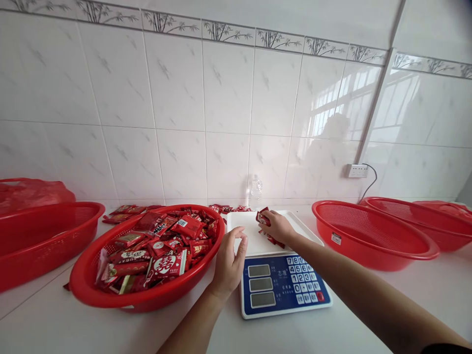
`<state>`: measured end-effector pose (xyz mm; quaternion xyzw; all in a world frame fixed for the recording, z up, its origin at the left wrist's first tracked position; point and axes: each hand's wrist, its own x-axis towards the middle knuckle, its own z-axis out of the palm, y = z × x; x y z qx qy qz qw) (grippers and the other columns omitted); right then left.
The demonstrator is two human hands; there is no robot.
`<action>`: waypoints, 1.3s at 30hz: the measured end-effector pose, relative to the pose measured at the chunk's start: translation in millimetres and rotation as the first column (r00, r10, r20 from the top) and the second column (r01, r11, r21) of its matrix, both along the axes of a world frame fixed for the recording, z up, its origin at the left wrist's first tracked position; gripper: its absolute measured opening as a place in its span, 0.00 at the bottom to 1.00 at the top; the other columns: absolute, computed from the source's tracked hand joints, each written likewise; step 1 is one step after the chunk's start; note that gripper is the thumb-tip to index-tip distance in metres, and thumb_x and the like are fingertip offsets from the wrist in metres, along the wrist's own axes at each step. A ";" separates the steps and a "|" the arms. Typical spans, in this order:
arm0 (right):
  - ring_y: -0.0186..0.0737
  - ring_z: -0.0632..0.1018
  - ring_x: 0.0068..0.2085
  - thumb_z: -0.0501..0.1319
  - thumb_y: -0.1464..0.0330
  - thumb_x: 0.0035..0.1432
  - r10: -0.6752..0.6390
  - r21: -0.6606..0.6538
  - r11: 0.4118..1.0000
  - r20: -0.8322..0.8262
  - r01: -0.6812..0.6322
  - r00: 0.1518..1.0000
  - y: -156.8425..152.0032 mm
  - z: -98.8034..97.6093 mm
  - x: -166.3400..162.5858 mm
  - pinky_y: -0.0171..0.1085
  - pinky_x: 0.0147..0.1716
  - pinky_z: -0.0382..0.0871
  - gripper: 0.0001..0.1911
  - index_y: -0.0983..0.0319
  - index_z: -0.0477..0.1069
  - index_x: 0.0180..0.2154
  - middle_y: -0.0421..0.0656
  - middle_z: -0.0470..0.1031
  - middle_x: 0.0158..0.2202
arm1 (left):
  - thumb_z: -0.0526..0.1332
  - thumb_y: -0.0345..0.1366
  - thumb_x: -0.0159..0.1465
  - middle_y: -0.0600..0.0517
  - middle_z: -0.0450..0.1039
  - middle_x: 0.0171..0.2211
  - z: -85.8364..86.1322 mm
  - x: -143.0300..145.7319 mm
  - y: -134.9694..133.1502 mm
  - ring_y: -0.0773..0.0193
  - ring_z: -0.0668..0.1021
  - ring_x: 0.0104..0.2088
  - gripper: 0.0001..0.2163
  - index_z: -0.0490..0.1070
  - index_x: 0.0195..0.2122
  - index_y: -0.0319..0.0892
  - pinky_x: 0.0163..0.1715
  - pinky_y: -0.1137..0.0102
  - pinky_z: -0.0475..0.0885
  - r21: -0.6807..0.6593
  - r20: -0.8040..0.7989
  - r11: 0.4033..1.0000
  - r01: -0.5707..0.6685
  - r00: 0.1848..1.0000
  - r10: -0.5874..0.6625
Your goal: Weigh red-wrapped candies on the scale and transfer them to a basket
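My right hand (277, 226) rests on the white pan (252, 236) of a digital scale (282, 285) and is closed round several red candy packets (263, 217). My left hand (229, 263) hovers between the scale and a red basket (110, 290) heaped with red wrapped candies (162, 246); its fingers are curled, thumb and forefinger close together, and nothing shows in them.
An empty red basket (372, 236) stands right of the scale, with another (424, 216) behind it. A further red basket (40, 236) is at far left under a red bag (29, 191). Loose packets (228, 208) and a clear bottle (255, 191) sit by the tiled wall. A socket (357, 170) is on the wall.
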<state>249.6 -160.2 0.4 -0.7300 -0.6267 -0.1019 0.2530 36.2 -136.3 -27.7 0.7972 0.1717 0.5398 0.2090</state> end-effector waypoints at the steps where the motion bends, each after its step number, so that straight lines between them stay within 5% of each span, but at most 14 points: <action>1: 0.39 0.75 0.38 0.57 0.62 0.62 -0.002 0.015 1.000 0.003 0.002 1.000 0.7 0.7 1.6 0.37 0.37 0.65 0.13 0.61 0.69 0.46 0.45 0.73 0.42 | 0.52 0.38 0.69 0.48 0.73 0.43 0.1 0.0 0.0 0.60 0.75 0.47 0.11 0.64 0.50 0.43 0.50 0.63 0.68 0.003 0.001 1.000 0.001 1.000 -0.001; 17: 0.40 0.75 0.35 0.56 0.58 0.61 -0.150 0.175 0.972 -0.053 0.157 0.987 -6.5 18.7 46.3 0.33 0.29 0.60 0.13 0.57 0.69 0.44 0.44 0.76 0.41 | 0.52 0.36 0.69 0.50 0.72 0.44 -3.5 -0.1 2.9 0.62 0.76 0.46 0.10 0.64 0.51 0.45 0.49 0.64 0.68 0.010 -0.010 1.000 0.008 1.000 -0.008; 26: 0.50 0.77 0.39 0.47 0.57 0.64 -0.483 0.070 0.869 -0.096 0.490 0.870 -83.0 8.1 152.8 0.38 0.27 0.63 0.22 0.61 0.67 0.51 0.54 0.72 0.49 | 0.53 0.35 0.69 0.50 0.72 0.44 -3.6 0.7 2.8 0.63 0.76 0.45 0.10 0.64 0.51 0.45 0.48 0.65 0.69 0.034 -0.002 0.999 0.016 1.000 -0.016; 34: 0.59 0.72 0.52 0.52 0.62 0.63 -0.683 -0.111 0.731 -0.118 0.674 0.721 -149.7 -15.3 206.8 0.55 0.44 0.67 0.24 0.67 0.64 0.57 0.61 0.69 0.53 | 0.52 0.35 0.69 0.50 0.72 0.42 -3.2 1.1 2.9 0.63 0.76 0.44 0.10 0.64 0.50 0.45 0.48 0.65 0.69 0.044 -0.001 0.999 0.002 1.000 -0.002; 37: 0.65 0.61 0.61 0.50 0.57 0.64 -0.615 -0.099 0.789 -0.112 0.607 0.781 -136.2 -12.9 185.8 0.61 0.50 0.62 0.29 0.65 0.58 0.61 0.62 0.58 0.61 | 0.52 0.36 0.69 0.50 0.72 0.41 -4.0 1.2 3.5 0.63 0.76 0.44 0.10 0.65 0.50 0.45 0.47 0.65 0.69 0.037 -0.001 0.999 0.005 1.000 -0.005; 39: 0.59 0.57 0.64 0.48 0.55 0.64 -0.484 -0.088 0.875 -0.102 0.477 0.869 -117.1 -10.9 157.4 0.56 0.55 0.60 0.31 0.63 0.55 0.63 0.57 0.56 0.64 | 0.52 0.36 0.69 0.50 0.72 0.41 -4.5 1.4 3.6 0.62 0.76 0.45 0.10 0.65 0.50 0.45 0.47 0.65 0.69 0.035 0.000 0.999 0.004 1.000 -0.004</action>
